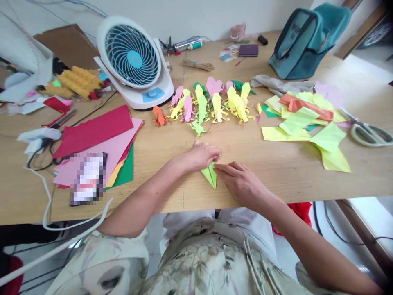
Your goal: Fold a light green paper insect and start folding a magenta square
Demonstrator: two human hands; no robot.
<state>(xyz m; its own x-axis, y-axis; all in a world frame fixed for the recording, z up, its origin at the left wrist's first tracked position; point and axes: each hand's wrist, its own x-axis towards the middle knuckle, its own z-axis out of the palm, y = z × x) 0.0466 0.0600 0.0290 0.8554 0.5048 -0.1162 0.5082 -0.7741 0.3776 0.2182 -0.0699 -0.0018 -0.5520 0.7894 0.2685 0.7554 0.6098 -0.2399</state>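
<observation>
You work at a pale wooden table point(159, 164) against a white wall point(202, 14), the folded green paper point(210, 177) lying near its front edge, before you. Your left hand point(201, 157) curls over the paper's upper end; your right hand point(244, 183) lays its fingers, held together, at its right edge. Whether either pinches it, you can't tell. Beyond stand folded paper figures point(217, 105), a fan point(134, 59) behind left and a teal bag point(302, 45) at far right.
</observation>
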